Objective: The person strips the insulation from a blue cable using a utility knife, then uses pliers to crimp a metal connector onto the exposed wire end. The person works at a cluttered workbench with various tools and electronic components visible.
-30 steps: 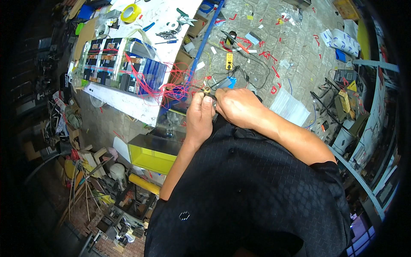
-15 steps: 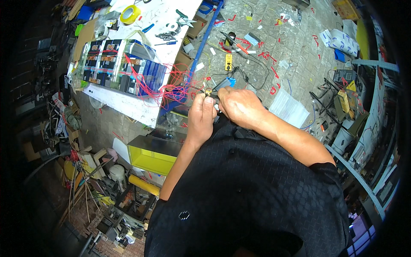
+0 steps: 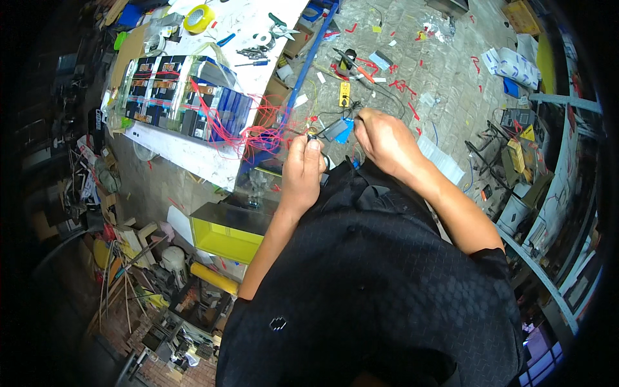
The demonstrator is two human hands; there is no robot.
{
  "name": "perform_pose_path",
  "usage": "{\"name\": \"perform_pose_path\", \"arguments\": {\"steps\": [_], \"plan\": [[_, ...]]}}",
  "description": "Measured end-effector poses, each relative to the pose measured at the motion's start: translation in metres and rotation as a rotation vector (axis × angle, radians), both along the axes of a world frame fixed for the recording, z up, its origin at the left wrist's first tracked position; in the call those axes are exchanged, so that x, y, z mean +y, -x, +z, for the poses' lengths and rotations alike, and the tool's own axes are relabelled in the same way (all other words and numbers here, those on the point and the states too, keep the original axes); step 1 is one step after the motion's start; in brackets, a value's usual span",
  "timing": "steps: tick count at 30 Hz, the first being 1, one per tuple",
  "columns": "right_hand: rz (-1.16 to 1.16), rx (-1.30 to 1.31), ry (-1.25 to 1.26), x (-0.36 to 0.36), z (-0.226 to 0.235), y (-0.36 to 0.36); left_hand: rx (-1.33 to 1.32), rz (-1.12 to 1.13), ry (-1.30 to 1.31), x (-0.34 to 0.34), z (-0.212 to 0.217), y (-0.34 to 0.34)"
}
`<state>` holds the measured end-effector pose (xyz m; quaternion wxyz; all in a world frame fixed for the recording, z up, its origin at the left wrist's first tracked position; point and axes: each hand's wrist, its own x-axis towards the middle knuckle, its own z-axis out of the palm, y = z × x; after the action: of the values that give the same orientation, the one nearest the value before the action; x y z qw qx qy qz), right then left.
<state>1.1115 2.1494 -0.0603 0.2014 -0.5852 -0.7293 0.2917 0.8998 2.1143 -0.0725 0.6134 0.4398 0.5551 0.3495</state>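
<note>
My left hand [image 3: 303,166] is closed, thumb against the fingers, on a small dark thing [image 3: 312,137] whose kind I cannot make out. Just beside its fingers shows part of a dark, ring-like thing with a pale edge. Thin red wires [image 3: 261,135] trail off the battery pack [image 3: 187,100] on the table and end close to these fingertips. Up and to the right, my right hand [image 3: 388,140] is closed with its fingertips pinched together; what they hold, if anything, is hidden. A gap lies between my hands.
On the white table [image 3: 187,158] lie a yellow tape roll [image 3: 198,19], pliers [image 3: 282,30] and a screwdriver [image 3: 251,63]. The floor beyond holds a yellow power strip [image 3: 344,94], a soldering iron [image 3: 354,66], cables and red wire scraps. An open yellow-lined box [image 3: 225,240] stands at left.
My right hand has moved up and to the right, away from my left hand, which stays almost in place. The blue thing on the floor between them shows more now.
</note>
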Motion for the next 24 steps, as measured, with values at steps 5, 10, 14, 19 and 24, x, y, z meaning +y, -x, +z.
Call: {"name": "perform_pose_path", "arguments": {"steps": [5,10,14,19,24], "plan": [[0.174,0.089,0.056,-0.002,0.013,0.016,-0.008,-0.007,0.01,0.002,0.002,0.0],[0.18,0.013,0.05,-0.007,0.014,0.039,0.077,-0.042,-0.047,0.001,-0.001,0.001],[0.199,0.001,0.072,-0.007,0.017,0.045,0.014,-0.004,-0.062,-0.001,-0.006,-0.002],[0.212,0.0,0.072,-0.007,0.02,0.047,0.075,-0.011,-0.102,-0.002,-0.011,0.001],[0.259,0.013,0.108,-0.002,0.022,0.045,0.121,-0.035,-0.14,0.0,-0.007,0.002]]}}
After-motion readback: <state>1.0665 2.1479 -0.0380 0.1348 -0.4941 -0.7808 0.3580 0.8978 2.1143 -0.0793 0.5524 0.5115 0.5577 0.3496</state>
